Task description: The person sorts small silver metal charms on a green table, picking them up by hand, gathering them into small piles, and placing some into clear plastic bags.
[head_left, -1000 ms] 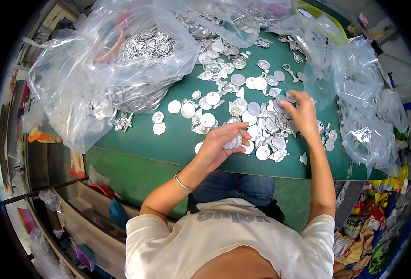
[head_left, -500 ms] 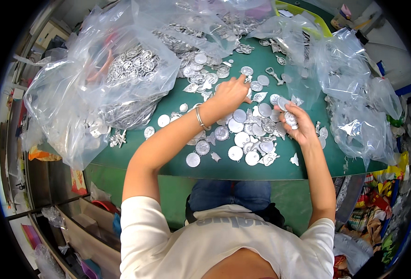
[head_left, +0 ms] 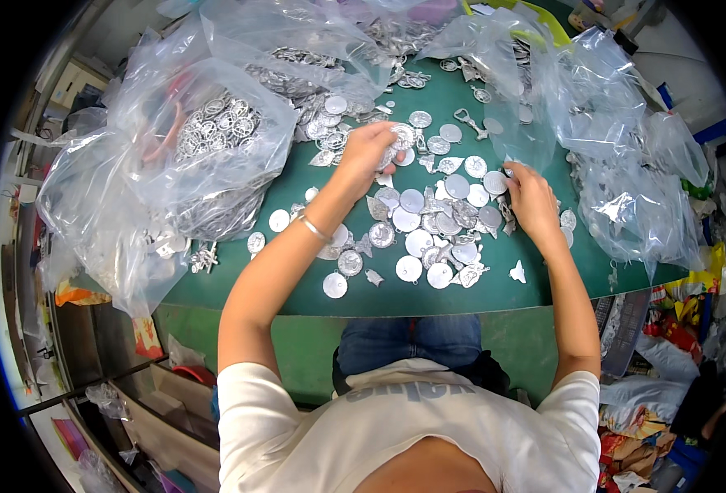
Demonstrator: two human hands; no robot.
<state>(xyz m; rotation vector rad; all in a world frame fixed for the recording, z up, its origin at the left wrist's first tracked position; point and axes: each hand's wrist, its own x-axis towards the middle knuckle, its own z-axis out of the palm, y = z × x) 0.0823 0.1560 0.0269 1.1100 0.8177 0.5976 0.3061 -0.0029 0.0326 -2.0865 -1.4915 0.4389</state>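
Observation:
Several round silver metal discs [head_left: 429, 226] lie scattered over a green table [head_left: 248, 283]. My left hand [head_left: 369, 152] is stretched out over the far part of the pile, fingers closed on a round metal disc [head_left: 402, 136]. A thin bracelet [head_left: 314, 228] circles that wrist. To the right, my right hand [head_left: 530, 197] rests on the discs with its fingertips on one at the pile's edge; whether it grips that disc I cannot tell.
A big clear plastic bag [head_left: 174, 164] full of metal pieces sits at the left. More crumpled clear bags [head_left: 626, 172] line the right and far sides. Cardboard boxes [head_left: 157, 411] stand under the table at left, coloured clutter [head_left: 667, 329] at right.
My left hand went from the near side of the pile out to the far side and now holds a disc there. My right hand has shifted slightly over the discs.

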